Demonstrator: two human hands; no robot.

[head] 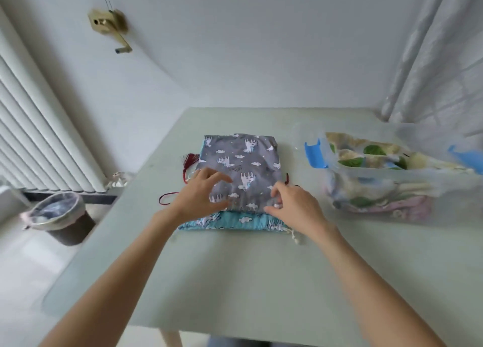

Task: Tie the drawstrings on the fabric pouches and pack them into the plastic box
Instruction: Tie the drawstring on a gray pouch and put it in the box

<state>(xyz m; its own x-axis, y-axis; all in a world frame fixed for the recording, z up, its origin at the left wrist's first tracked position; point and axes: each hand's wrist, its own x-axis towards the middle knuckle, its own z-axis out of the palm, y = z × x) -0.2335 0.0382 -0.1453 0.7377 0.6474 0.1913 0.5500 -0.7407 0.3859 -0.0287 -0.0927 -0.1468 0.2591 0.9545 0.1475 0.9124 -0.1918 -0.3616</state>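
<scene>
Your left hand point(197, 193) rests with fingers spread on the grey pouch point(243, 168), printed with white cats and clouds, lying mid-table atop a turquoise pouch point(235, 221). Your right hand point(292, 205) pinches its near edge. The plastic box point(407, 189) at right holds packed pouches.

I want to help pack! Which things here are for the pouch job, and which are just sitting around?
For the job: grey pouch, blue pouch beneath it, plastic box, left hand, right hand.
Just around: bin, radiator, curtain.
</scene>
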